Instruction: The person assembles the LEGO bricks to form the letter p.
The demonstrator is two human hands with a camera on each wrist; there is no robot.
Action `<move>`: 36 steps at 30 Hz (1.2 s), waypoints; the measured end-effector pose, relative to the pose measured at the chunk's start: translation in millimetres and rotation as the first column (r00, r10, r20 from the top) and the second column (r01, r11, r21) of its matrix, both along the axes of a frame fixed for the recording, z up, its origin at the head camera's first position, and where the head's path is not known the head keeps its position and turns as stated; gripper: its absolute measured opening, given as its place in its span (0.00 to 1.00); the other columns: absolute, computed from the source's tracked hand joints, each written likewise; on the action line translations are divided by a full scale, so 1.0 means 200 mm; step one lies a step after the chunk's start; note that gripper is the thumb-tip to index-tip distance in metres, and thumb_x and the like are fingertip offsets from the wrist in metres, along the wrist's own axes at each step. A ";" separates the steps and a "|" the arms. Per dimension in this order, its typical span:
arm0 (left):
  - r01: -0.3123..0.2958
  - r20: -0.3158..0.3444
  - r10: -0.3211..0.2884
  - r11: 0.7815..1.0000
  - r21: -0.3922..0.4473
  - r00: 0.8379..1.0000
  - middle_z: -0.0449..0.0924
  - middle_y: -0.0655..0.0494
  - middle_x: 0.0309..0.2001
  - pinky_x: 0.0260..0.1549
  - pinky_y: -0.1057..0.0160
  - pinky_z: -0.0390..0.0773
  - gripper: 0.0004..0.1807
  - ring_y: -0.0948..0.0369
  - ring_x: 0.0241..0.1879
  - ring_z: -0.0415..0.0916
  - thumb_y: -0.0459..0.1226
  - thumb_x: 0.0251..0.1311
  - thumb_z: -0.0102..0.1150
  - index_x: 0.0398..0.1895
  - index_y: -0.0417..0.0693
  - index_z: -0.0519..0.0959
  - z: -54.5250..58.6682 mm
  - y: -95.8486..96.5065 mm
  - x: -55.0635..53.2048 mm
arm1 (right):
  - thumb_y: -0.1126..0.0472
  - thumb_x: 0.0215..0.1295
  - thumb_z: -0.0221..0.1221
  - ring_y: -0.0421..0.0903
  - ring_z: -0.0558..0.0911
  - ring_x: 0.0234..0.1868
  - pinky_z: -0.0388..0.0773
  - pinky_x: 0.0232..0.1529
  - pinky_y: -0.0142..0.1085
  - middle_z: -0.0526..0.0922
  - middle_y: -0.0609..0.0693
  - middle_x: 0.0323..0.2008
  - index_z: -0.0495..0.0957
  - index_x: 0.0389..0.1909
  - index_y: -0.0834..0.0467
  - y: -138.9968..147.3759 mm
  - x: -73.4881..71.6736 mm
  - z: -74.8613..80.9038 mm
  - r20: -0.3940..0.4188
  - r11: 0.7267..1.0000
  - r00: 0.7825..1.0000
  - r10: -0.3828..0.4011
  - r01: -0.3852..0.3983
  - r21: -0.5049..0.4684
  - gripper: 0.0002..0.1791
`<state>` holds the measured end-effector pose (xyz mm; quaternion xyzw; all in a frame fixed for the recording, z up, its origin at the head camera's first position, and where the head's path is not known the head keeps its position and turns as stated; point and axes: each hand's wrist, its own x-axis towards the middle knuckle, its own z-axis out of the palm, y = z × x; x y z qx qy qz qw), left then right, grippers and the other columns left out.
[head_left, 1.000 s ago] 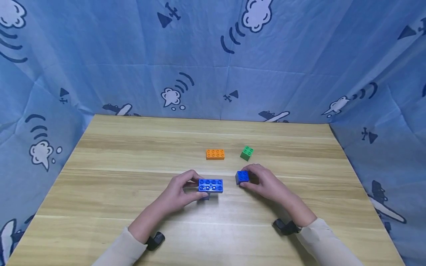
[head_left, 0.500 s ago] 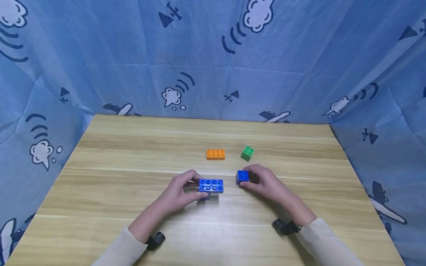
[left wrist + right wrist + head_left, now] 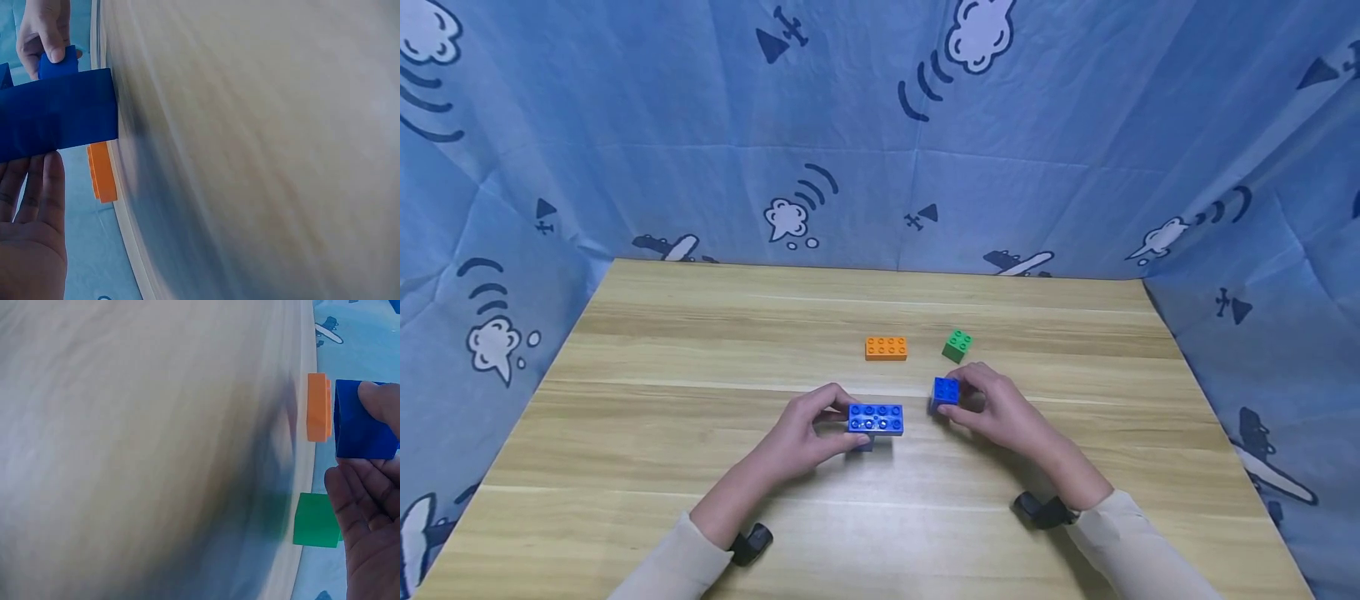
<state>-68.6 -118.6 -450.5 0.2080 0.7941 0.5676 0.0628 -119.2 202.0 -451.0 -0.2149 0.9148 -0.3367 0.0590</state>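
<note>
My left hand [image 3: 805, 429] pinches a long blue toy brick [image 3: 876, 420] between thumb and fingers, studs facing up. A second blue-grey piece [image 3: 864, 444] shows beneath its near left side, partly hidden by the thumb. In the left wrist view the long brick [image 3: 59, 115] fills the left edge, fingertips at its lower side. My right hand [image 3: 996, 408] holds a small square blue brick [image 3: 946, 390] by thumb and fingers, a short way to the right of the long one. The right wrist view shows this small brick [image 3: 362, 422] raised off the wooden table.
An orange brick [image 3: 886, 348] lies on the table [image 3: 700, 333] beyond the hands, with a small green brick [image 3: 957, 345] to its right, just beyond my right fingers. Blue patterned cloth [image 3: 850, 125] hangs behind the table and along both sides.
My right hand has raised the small blue brick and tilted it slightly. My left hand and the long brick have stayed in place, as have the orange and green bricks.
</note>
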 end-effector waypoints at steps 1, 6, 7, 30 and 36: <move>-0.001 0.001 0.001 1.000 -0.001 1.000 0.88 0.52 0.46 0.57 0.60 0.88 0.16 0.61 0.49 0.86 0.34 0.57 0.77 0.45 0.48 0.80 0.00 0.00 0.00 | 0.55 0.62 0.75 0.43 0.82 0.45 0.88 0.50 0.36 0.86 0.48 0.46 0.83 0.52 0.55 0.00 0.00 0.00 -0.007 1.000 1.000 0.001 -0.001 -0.006 0.19; 0.001 0.012 -0.001 1.000 0.010 1.000 0.88 0.51 0.46 0.57 0.60 0.88 0.16 0.61 0.49 0.85 0.33 0.57 0.77 0.45 0.47 0.80 -0.01 0.00 0.00 | 0.56 0.63 0.74 0.43 0.82 0.44 0.88 0.49 0.37 0.86 0.48 0.45 0.83 0.51 0.56 -0.01 0.00 0.01 -0.045 0.999 0.999 0.013 -0.014 -0.032 0.18; 0.002 0.012 -0.002 1.000 0.012 1.000 0.88 0.51 0.46 0.57 0.59 0.88 0.16 0.61 0.49 0.85 0.33 0.57 0.77 0.46 0.47 0.80 -0.01 0.00 0.00 | 0.56 0.62 0.74 0.43 0.82 0.44 0.88 0.49 0.38 0.85 0.48 0.45 0.83 0.51 0.56 -0.01 0.01 0.02 -0.049 0.999 0.999 0.012 -0.014 -0.037 0.18; 0.001 0.003 -0.001 1.000 0.027 1.000 0.87 0.50 0.46 0.56 0.57 0.88 0.16 0.60 0.49 0.86 0.33 0.57 0.77 0.45 0.47 0.80 -0.01 0.00 0.00 | 0.57 0.64 0.73 0.43 0.79 0.44 0.88 0.50 0.48 0.83 0.47 0.44 0.82 0.51 0.54 -0.09 0.03 0.15 -0.114 0.995 0.993 0.021 -0.032 -0.097 0.17; 0.004 0.010 -0.004 1.000 0.023 1.000 0.87 0.51 0.47 0.57 0.58 0.88 0.16 0.59 0.50 0.86 0.33 0.58 0.76 0.46 0.47 0.80 0.00 0.00 0.00 | 0.58 0.63 0.74 0.41 0.79 0.44 0.88 0.49 0.46 0.84 0.46 0.44 0.82 0.49 0.54 -0.13 0.05 0.19 -0.150 0.991 0.988 0.027 -0.046 -0.125 0.16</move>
